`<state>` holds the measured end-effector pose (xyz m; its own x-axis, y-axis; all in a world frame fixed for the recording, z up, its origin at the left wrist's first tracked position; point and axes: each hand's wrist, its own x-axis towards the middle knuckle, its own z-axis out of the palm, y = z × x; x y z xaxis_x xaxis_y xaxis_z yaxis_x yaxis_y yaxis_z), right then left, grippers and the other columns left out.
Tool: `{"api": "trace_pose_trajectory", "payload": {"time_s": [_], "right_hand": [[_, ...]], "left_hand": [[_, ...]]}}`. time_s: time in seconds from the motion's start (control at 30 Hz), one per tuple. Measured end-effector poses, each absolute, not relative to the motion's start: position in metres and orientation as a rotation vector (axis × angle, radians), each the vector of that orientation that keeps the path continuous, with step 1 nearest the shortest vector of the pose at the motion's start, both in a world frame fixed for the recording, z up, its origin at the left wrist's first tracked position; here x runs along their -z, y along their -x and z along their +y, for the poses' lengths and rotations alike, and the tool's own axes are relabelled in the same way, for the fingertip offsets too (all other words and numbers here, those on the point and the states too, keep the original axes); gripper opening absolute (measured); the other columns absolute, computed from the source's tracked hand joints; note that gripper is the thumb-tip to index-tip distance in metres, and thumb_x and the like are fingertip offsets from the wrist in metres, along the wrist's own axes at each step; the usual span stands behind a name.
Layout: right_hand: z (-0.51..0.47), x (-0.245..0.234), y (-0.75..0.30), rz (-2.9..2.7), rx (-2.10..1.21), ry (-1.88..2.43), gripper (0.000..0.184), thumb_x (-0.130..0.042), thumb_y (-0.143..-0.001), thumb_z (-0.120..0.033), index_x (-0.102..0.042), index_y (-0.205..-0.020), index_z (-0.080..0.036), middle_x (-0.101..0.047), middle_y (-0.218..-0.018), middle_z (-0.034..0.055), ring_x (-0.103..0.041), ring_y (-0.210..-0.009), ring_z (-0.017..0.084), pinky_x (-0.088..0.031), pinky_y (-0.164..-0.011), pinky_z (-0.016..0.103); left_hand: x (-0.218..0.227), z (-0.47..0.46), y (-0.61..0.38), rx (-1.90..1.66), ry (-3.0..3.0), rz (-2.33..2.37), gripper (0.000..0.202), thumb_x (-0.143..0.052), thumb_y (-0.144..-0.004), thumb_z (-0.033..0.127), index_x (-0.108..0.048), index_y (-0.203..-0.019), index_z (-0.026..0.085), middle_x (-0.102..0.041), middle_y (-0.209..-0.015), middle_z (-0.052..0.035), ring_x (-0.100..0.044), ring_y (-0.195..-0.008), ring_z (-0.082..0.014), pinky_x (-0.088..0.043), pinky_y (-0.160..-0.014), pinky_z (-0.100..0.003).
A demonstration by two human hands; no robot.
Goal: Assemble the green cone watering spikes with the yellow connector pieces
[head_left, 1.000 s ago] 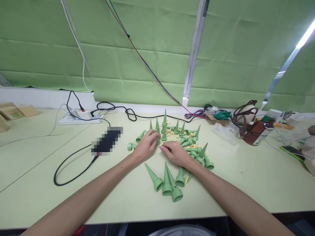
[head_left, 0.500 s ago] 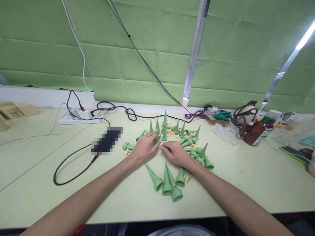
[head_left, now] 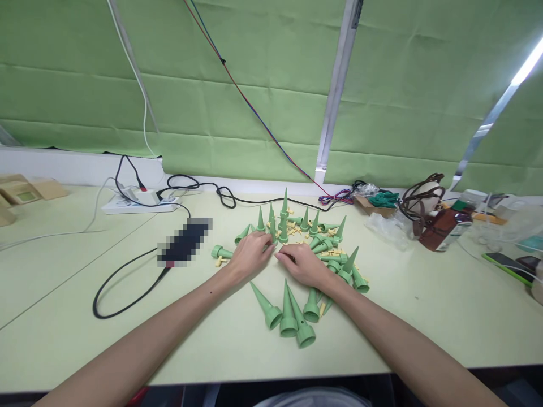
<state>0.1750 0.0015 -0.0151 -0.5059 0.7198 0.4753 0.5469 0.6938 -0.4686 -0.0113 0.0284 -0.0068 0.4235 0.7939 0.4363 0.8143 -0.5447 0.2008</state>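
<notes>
Several green plastic plant-watering spikes lie and stand among small yellow plastic pieces [head_left: 292, 229]. My left hand [head_left: 253, 252] rests among them with its fingers curled in, close to an upright green spike [head_left: 272, 217]; whatever its fingertips hold is hidden. Just to the right, my right hand [head_left: 302, 263] is closed in a pinch, its fingertips pointing at the left hand, and what is in the pinch is too small to name. Nearer to me lie loose spikes, among them a green spike [head_left: 266, 305] with its tip pointing away.
A pixelated dark device [head_left: 185, 243] with a black cable lies left of the hands. Behind it sits a white power strip [head_left: 139, 203]. On the right are a clear plastic bag [head_left: 386, 229], a brown bottle [head_left: 445, 226] and a phone [head_left: 509, 265]. Cardboard pieces [head_left: 25, 192] lie far left.
My left thumb and fingers have drawn in and slightly away from the right hand's fingertips. The right hand and the spikes on the table look almost unchanged.
</notes>
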Motion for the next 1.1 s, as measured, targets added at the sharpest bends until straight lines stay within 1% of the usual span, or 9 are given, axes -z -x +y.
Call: {"api": "trace_pose_trajectory", "payload": {"time_s": [0.2, 0.37, 0.53, 0.67, 0.8, 0.9, 1.03, 1.1], "right_hand": [[0.001, 0.014, -0.175, -2.250, -0.353, 0.963, 0.032, -0.046, -0.100, -0.024, -0.051, -0.069, -0.019, -0.055, -0.064, -0.0014, -0.047, -0.060, 0.013, -0.034, -0.061, 0.025], [0.001, 0.013, -0.175, -2.255, -0.358, 0.958, 0.032, -0.046, -0.100, -0.025, -0.050, -0.068, -0.019, -0.053, -0.063, -0.0017, -0.046, -0.059, 0.012, -0.033, -0.060, 0.025], [0.000, 0.013, -0.176, -2.256, -0.359, 0.964, 0.035, -0.046, -0.100, -0.025, -0.049, -0.065, -0.019, -0.052, -0.063, -0.0014, -0.046, -0.059, 0.013, -0.034, -0.061, 0.026], [0.000, 0.013, -0.175, -2.252, -0.362, 0.969, 0.037, -0.046, -0.100, -0.026, -0.048, -0.064, -0.019, -0.052, -0.062, -0.0014, -0.046, -0.058, 0.012, -0.034, -0.061, 0.026], [0.000, 0.013, -0.175, -2.249, -0.374, 0.960, 0.036, -0.045, -0.101, -0.026, -0.049, -0.065, -0.018, -0.056, -0.065, 0.0001, -0.049, -0.061, 0.013, -0.035, -0.062, 0.026], [0.000, 0.014, -0.175, -2.249, -0.381, 0.952, 0.036, -0.045, -0.101, -0.025, -0.049, -0.066, -0.018, -0.058, -0.067, 0.0008, -0.051, -0.062, 0.013, -0.036, -0.064, 0.025], [0.000, 0.015, -0.175, -2.255, -0.385, 0.955, 0.035, -0.045, -0.100, -0.025, -0.050, -0.067, -0.018, -0.058, -0.067, 0.0007, -0.050, -0.062, 0.013, -0.035, -0.063, 0.025], [0.000, 0.015, -0.175, -2.257, -0.381, 0.956, 0.034, -0.045, -0.100, -0.025, -0.050, -0.067, -0.018, -0.057, -0.067, 0.0004, -0.050, -0.061, 0.013, -0.035, -0.063, 0.025]], "left_hand": [[0.006, 0.027, 0.011, 0.784, 2.669, -1.428, 0.018, -0.048, -0.090, 0.024, -0.065, -0.086, 0.019, -0.071, -0.088, -0.0075, -0.064, -0.086, -0.0266, -0.045, -0.070, -0.035], [-0.001, 0.027, 0.015, 0.862, 2.638, -1.439, 0.020, -0.047, -0.092, 0.025, -0.066, -0.088, 0.019, -0.071, -0.094, -0.0071, -0.064, -0.086, -0.0238, -0.045, -0.071, -0.033], [-0.012, 0.034, 0.029, 0.904, 2.463, -1.558, 0.025, -0.045, -0.093, 0.031, -0.066, -0.084, 0.020, -0.071, -0.085, -0.0050, -0.062, -0.072, -0.0205, -0.040, -0.065, -0.030], [-0.017, 0.043, 0.046, 0.873, 2.278, -1.734, 0.025, -0.046, -0.091, 0.033, -0.065, -0.081, 0.021, -0.071, -0.080, -0.0047, -0.063, -0.072, -0.0223, -0.037, -0.062, -0.030], [-0.016, 0.055, 0.061, 0.873, 2.130, -1.946, 0.025, -0.046, -0.089, 0.034, -0.066, -0.079, 0.022, -0.072, -0.081, -0.0071, -0.064, -0.074, -0.0255, -0.034, -0.060, -0.029], [-0.013, 0.064, 0.071, 0.941, 2.112, -2.043, 0.025, -0.047, -0.087, 0.035, -0.066, -0.078, 0.021, -0.072, -0.082, -0.0082, -0.064, -0.075, -0.0264, -0.035, -0.061, -0.030], [-0.009, 0.071, 0.076, 1.028, 2.159, -2.075, 0.025, -0.051, -0.083, 0.036, -0.065, -0.070, 0.020, -0.072, -0.076, -0.0076, -0.063, -0.071, -0.0238, -0.040, -0.066, -0.030], [-0.007, 0.072, 0.074, 1.107, 2.175, -2.087, 0.027, -0.051, -0.083, 0.037, -0.066, -0.069, 0.020, -0.072, -0.074, -0.0067, -0.063, -0.068, -0.0220, -0.042, -0.067, -0.030]]}}
